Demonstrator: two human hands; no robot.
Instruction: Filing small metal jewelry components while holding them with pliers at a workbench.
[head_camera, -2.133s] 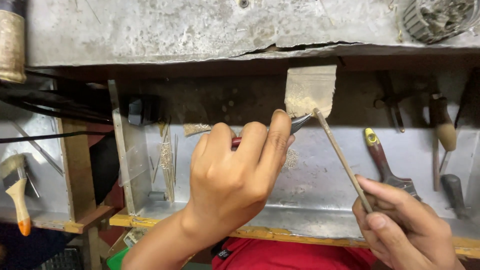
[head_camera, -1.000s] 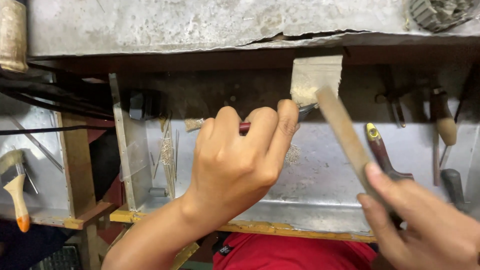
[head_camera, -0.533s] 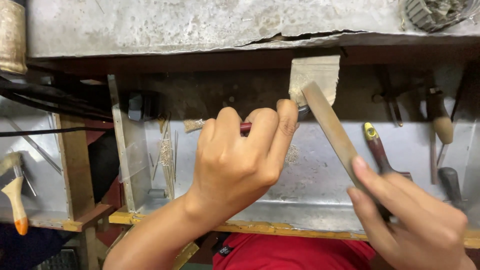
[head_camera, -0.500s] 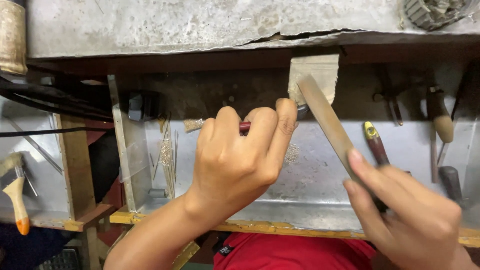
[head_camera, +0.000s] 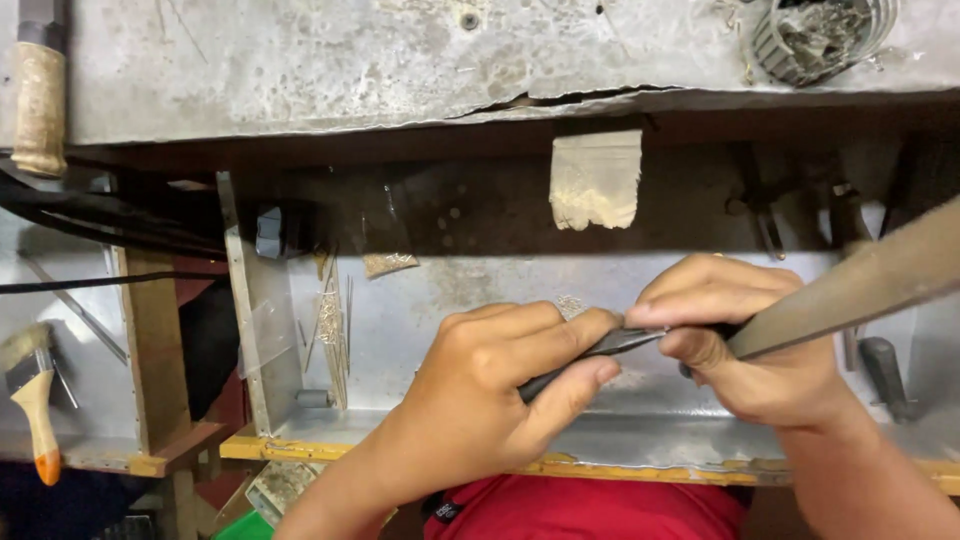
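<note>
The left hand (head_camera: 480, 400) is closed around dark pliers (head_camera: 590, 352), whose tips meet the right hand (head_camera: 750, 340) over the metal tray (head_camera: 440, 300). The right hand is curled around a long flat file (head_camera: 860, 295) — fingertips pinched at the plier tips, hiding whatever is gripped there. A tan bench peg (head_camera: 596, 180) projects from the desk (head_camera: 300, 60) edge above; a brush (head_camera: 35, 400) lies far left.

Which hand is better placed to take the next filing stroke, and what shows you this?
Right. The right hand already holds the flat file, angled across the work. The left hand is busy gripping the dark pliers that steady it.
</note>
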